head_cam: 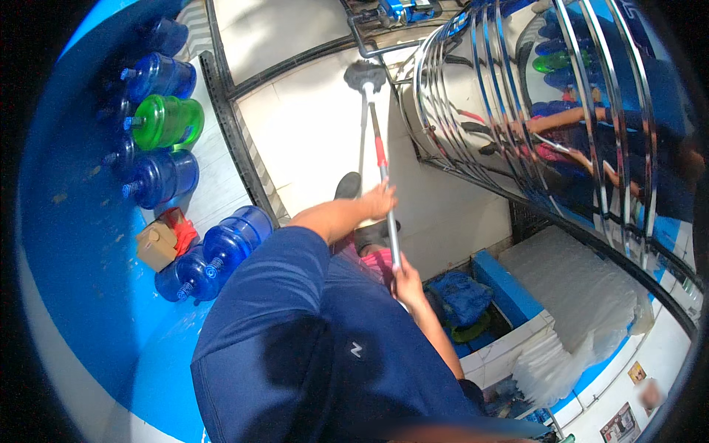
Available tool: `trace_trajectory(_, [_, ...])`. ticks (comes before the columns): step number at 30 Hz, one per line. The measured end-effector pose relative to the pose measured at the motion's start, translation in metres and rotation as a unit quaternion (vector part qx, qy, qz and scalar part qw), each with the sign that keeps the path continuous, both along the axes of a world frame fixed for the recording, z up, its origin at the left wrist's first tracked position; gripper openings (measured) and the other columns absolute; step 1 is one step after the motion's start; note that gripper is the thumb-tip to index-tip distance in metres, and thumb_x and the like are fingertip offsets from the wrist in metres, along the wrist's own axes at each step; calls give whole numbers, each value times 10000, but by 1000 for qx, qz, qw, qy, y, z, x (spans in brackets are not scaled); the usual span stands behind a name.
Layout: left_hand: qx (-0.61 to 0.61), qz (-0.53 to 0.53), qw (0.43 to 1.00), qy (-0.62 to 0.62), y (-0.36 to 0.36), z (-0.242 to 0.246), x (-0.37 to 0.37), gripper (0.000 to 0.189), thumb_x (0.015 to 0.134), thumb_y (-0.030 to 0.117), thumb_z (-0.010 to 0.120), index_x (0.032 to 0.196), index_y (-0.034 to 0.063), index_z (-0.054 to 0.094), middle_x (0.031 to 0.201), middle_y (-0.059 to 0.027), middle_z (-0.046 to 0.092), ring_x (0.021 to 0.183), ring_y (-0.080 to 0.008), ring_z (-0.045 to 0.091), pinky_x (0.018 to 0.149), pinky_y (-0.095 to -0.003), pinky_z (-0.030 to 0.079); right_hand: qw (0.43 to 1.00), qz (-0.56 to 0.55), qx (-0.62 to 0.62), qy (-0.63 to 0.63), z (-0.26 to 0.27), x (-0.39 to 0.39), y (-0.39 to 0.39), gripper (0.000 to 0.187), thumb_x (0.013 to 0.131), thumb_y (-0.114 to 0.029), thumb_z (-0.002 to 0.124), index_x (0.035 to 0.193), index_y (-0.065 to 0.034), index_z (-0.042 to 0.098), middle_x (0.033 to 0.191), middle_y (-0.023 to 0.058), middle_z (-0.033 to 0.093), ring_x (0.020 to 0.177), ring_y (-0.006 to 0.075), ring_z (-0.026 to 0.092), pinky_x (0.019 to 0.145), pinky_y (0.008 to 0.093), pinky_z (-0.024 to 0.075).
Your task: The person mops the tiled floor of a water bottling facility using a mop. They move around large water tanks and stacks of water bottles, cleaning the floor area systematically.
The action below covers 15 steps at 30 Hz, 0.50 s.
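A long-handled mop stretches away from my body, its pole (391, 235) grey metal with a red section. My left hand (380, 200) wraps the pole below that red part. Lower down, close to my waist, my right hand (407, 281) grips the same pole. At the far end, a white joint carries the dark grey fluffy mop head (364, 76), which is over the white tiled floor (310, 119) near a black pipe. My shoe (348, 186) shows on the floor left of the pole.
Blue water jugs (166, 176) and a green jug (169, 122) lie along the left wall, near a cardboard box (157, 245). A shiny ringed steel tank (471, 94) stands at right. A blue pump (407, 10) sits at the top. Clear plastic sheeting (576, 288) lies lower right.
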<state>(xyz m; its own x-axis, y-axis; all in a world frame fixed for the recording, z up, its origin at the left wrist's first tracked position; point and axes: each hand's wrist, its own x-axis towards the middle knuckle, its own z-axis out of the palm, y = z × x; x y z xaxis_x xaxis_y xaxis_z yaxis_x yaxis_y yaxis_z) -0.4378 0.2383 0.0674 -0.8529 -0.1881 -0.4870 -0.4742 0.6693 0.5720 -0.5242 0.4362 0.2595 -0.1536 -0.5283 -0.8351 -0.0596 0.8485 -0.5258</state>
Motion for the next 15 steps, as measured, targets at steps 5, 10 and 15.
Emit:
trace_trajectory(5, [-105,97,981,-131,-58,17,-4,418,925,143,514,1343,145,498,1578,-233,180,1439,-466,197,1158,-602,175,999,-17,34,12,-8,6,-58,560,982,-188,508,1504,-98,327,683,64,587,547,156,585,500,315,495])
trace_trajectory(10, [-56,-2,991,-117,22,28,1,412,988,261,382,1374,175,495,1587,-262,107,1470,-445,101,1162,-613,106,996,61,3,68,-4,5,35,569,963,-171,543,1469,-2,349,1196,223,583,1080,264,589,926,340,449])
trace_trajectory(15, [-33,-123,986,-107,175,27,6,439,913,268,531,1334,146,546,1554,-286,211,1440,-505,150,1151,-625,143,997,-67,-5,-30,15,24,198,554,982,-168,549,1469,10,353,1361,179,538,1219,200,528,1047,290,385])
